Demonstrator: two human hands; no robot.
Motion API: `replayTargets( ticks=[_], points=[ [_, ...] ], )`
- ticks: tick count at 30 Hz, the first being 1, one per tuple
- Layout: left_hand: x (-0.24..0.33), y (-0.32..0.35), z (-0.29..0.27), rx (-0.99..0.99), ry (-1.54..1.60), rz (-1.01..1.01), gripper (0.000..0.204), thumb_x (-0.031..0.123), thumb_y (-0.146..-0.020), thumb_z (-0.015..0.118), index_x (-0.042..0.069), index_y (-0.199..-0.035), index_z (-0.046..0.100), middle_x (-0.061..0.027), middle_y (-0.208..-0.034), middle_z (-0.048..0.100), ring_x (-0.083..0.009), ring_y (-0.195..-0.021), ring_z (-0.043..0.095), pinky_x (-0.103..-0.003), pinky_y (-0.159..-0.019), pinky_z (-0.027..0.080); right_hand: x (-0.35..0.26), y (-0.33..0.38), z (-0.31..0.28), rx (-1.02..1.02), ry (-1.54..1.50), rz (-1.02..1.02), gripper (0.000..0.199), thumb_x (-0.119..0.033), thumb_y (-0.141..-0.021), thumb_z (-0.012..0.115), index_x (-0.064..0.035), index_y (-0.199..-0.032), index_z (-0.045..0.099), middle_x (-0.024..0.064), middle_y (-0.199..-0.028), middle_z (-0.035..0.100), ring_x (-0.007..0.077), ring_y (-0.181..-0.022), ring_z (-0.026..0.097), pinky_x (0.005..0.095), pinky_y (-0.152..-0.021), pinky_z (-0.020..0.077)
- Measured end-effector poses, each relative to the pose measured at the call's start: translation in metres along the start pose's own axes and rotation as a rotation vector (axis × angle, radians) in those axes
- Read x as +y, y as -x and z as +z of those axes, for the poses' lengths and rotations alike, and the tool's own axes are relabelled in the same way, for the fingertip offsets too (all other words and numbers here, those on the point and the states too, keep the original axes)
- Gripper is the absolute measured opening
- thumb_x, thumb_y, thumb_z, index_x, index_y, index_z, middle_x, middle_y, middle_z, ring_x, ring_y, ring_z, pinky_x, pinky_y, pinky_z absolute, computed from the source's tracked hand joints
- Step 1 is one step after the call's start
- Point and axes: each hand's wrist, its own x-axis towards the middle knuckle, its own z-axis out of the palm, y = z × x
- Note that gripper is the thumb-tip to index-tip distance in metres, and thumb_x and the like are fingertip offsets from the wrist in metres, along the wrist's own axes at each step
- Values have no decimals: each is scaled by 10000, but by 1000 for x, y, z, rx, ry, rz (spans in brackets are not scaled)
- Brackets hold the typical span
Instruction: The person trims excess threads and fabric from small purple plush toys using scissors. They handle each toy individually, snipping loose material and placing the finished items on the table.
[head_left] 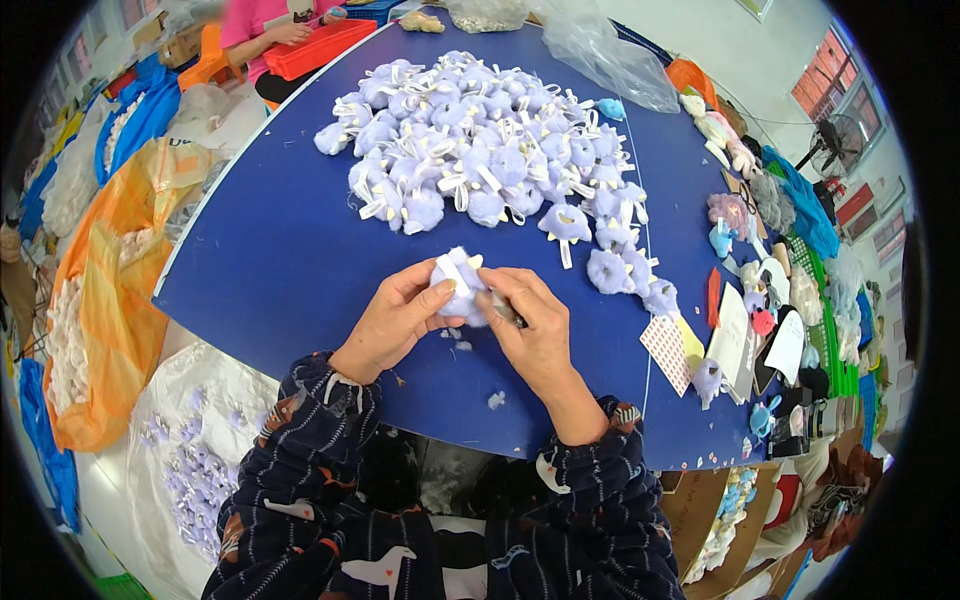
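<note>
Your left hand [395, 320] cups a lilac pom [458, 290] from below, fingers curled round it and thumb on top, which seems to steady it and turn its white tag upward. Your right hand [535, 330] closes on the same pom from the right, fingertips pinching into the fluff; a thin dark tool appears to sit under those fingers, but you cannot tell what kind. The pom is held just above the blue table [280, 250], near its front edge, likely so loose fibre drops there: small tufts [495, 400] lie on the table below the hands. Beyond the pom, toward the far edge, the pile [480, 150] of like poms with white tags spreads wide, trailing down to the right of the hands. Right of the pom lies a small white card [667, 352] with a grid of red dots, a yellow slip touching it, then white paper sheets [735, 340] and a narrow red strip. Left of the table an orange bag [110, 290] sags open over white stuffing; a clear sack [190, 460] of lilac pieces sits below it. A clear bag [605, 55] lies at the far edge, near another person's red tray [320, 45].
</note>
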Motion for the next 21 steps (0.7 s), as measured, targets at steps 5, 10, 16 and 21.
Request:
replayTargets(
  ticks=[5, 10, 16, 21],
  points=[
    [2, 0, 4, -15, 89, -31, 348, 148, -923, 440, 6, -1241, 416, -70, -1119, 534, -127, -954, 565, -250, -784, 506, -1, -1, -2, 59, -331, 467, 233, -197, -821, 621, 11, -927, 617, 67, -731, 611, 101, -613, 564, 203, -524, 427],
    [-2, -1, 3, -81, 192, -42, 365, 142, -923, 432, -5, -1255, 388, -79, -1130, 528, -137, -976, 564, -243, -776, 519, 4, 2, 1, 70, -986, 689, 248, -268, -857, 585, -20, -868, 582, 13, -701, 561, 47, -481, 414, 219, -475, 384],
    [-1, -1, 4, -93, 218, -28, 386, 145, -923, 435, -6, -1272, 366, -92, -1146, 520, -145, -1001, 557, -245, -800, 515, 14, -1, -4, -53, -1250, 773, 230, -271, -855, 588, -41, -857, 570, -1, -674, 520, 37, -454, 335, 230, -461, 372],
    [-3, -2, 4, -42, 244, -1, 393, 139, -924, 435, 5, -1284, 353, -93, -1182, 492, -154, -1052, 527, -257, -840, 495, 4, -5, -7, 212, -778, 700, 232, -250, -843, 603, -23, -887, 584, 1, -687, 528, 33, -463, 388, 203, -427, 345]
  ],
)
